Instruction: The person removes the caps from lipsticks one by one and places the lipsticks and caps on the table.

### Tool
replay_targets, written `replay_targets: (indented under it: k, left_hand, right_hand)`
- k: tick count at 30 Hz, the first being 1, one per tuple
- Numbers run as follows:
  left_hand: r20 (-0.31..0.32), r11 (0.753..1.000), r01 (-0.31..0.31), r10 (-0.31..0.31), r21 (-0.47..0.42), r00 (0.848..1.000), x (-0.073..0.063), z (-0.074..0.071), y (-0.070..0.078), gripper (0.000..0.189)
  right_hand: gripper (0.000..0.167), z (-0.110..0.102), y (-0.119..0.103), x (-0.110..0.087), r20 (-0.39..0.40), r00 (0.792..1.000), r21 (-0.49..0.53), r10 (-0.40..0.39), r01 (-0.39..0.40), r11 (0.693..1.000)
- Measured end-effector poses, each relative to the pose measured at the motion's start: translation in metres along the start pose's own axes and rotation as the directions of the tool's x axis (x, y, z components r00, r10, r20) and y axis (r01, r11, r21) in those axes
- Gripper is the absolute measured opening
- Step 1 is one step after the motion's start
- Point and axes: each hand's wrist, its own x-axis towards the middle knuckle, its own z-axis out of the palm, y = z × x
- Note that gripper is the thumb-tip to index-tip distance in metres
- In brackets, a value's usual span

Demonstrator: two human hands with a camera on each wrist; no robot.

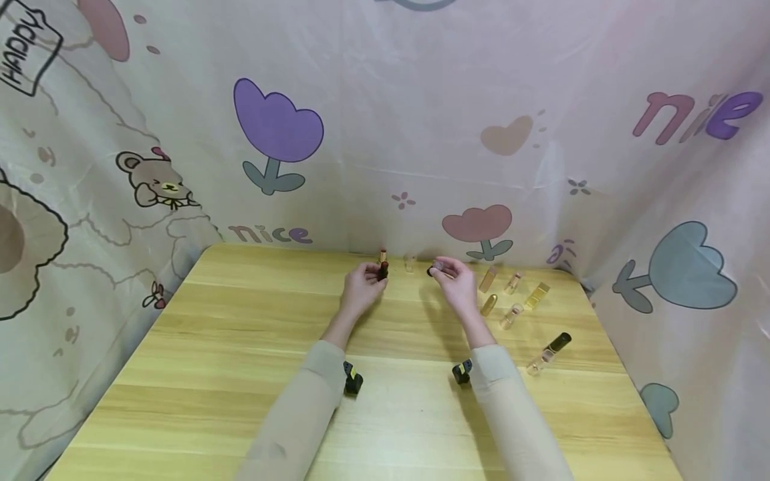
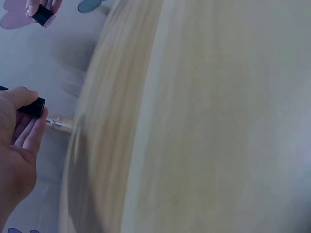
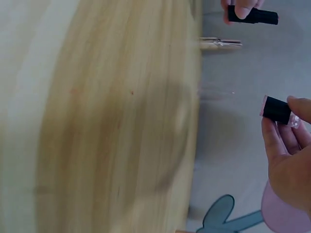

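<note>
Near the table's back edge, my left hand (image 1: 362, 286) pinches a black lipstick tube (image 3: 253, 15) between thumb and fingers. The right wrist view shows a narrower black section at one end of it. My right hand (image 1: 459, 286) holds a short black piece with a clear, pinkish end (image 3: 277, 109), like a lipstick cap, raised above the table. Just beyond the left hand stands an uncapped gold lipstick (image 3: 221, 43). A clear tube (image 1: 410, 263) stands upright between the two hands.
Several lipsticks and tubes lie to the right, among them a gold bullet-shaped one (image 1: 489, 305), a yellow-gold one (image 1: 537, 295) and a clear tube with a black cap (image 1: 560, 343). A printed curtain (image 1: 373, 133) hangs behind the wooden table (image 1: 240, 347).
</note>
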Motion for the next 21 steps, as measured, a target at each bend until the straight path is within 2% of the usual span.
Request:
replay_targets:
  k: [8, 14, 21]
  left_hand:
    - [0.032, 0.994, 0.010, -0.014, 0.105, 0.999, 0.015, -0.006, -0.009, 0.033]
    - [0.031, 0.990, 0.012, -0.017, 0.141, 0.999, 0.021, -0.005, -0.013, 0.030]
    - [0.032, 0.982, 0.028, -0.034, 0.186, 0.999, 0.024, -0.003, -0.019, 0.029]
  right_hand:
    - [0.034, 0.022, 0.008, 0.017, 0.073, 0.997, -0.107, 0.013, -0.005, 0.994]
    - [0.035, 0.034, 0.016, 0.025, 0.120, 0.992, -0.216, 0.028, -0.002, 0.976]
    - [0.035, 0.041, 0.023, 0.028, 0.159, 0.986, -0.260, 0.043, 0.000, 0.966]
